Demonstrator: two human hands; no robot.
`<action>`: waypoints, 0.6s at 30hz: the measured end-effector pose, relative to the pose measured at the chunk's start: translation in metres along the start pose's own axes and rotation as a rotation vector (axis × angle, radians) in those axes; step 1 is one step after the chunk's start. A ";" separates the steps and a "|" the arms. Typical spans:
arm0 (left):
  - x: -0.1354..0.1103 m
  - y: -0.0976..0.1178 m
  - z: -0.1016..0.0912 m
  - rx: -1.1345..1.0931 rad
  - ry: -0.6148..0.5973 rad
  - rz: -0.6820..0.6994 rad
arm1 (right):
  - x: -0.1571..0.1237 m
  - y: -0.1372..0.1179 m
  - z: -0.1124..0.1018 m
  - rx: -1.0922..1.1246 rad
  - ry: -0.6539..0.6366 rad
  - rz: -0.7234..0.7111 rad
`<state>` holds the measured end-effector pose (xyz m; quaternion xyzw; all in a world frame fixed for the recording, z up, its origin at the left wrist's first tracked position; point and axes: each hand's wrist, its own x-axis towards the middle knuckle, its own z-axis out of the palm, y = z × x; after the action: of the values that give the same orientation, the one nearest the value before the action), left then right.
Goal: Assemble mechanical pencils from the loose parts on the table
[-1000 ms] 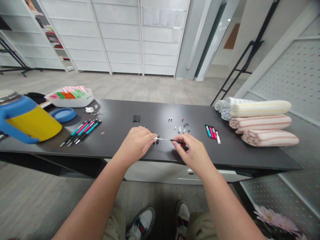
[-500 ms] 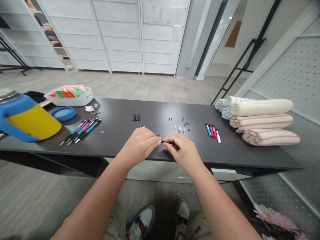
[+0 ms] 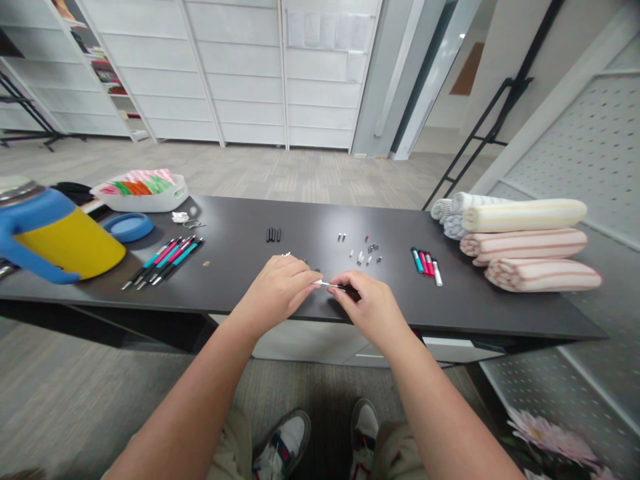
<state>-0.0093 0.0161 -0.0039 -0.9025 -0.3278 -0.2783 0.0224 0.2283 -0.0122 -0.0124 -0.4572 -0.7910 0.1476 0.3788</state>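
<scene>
Over the tabletop (image 3: 240, 250) near edge, left hand (image 3: 277, 290) and right hand (image 3: 373, 312) each pinch an end of a pen refill (image 3: 329, 285); likely mid-assembly, needing a straight, gentle push.

Left hand (image 3: 280, 288), right hand (image 3: 371, 308), forearms (image 3: 210, 373) bare; khaki trousers (image 3: 236, 433); grey-white sneakers (image 3: 283, 445), red accents.

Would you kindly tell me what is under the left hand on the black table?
A thin white-tipped pen part pokes out from the left hand towards the right hand, which pinches its dark end. Anything beneath the palm is covered.
</scene>
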 end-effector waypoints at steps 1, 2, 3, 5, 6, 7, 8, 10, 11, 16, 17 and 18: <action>0.000 0.000 0.000 -0.002 -0.001 0.000 | 0.000 0.001 0.000 -0.012 -0.001 -0.012; 0.000 0.000 0.000 -0.004 -0.002 0.000 | 0.001 0.001 0.000 -0.021 -0.004 -0.023; 0.000 0.001 -0.001 -0.005 -0.006 0.001 | 0.001 0.002 0.000 -0.028 -0.007 -0.032; 0.000 0.002 -0.001 -0.008 -0.013 0.003 | 0.002 0.003 0.001 -0.030 -0.005 -0.034; 0.001 0.002 -0.002 -0.009 -0.019 0.004 | 0.002 0.003 0.002 -0.024 0.000 -0.026; 0.001 0.002 -0.002 -0.010 -0.026 0.004 | 0.001 0.004 0.003 -0.010 0.003 -0.012; 0.001 0.002 -0.002 -0.011 -0.034 0.005 | 0.001 0.004 0.004 0.013 0.006 0.006; 0.001 0.002 -0.002 -0.012 -0.047 0.012 | 0.000 0.004 0.006 0.074 0.007 0.046; 0.001 0.002 -0.003 -0.012 -0.052 0.015 | 0.000 0.004 0.006 0.103 0.006 0.066; 0.001 0.003 -0.004 -0.021 -0.066 0.042 | 0.000 0.002 0.007 0.180 -0.021 0.143; 0.001 0.003 -0.004 -0.019 -0.070 0.049 | 0.000 0.001 0.006 0.194 -0.035 0.155; 0.001 0.004 -0.005 -0.017 -0.070 0.053 | 0.001 0.001 0.006 0.212 -0.053 0.169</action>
<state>-0.0085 0.0125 0.0013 -0.9203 -0.3020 -0.2485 0.0107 0.2241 -0.0107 -0.0163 -0.4754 -0.7394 0.2739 0.3902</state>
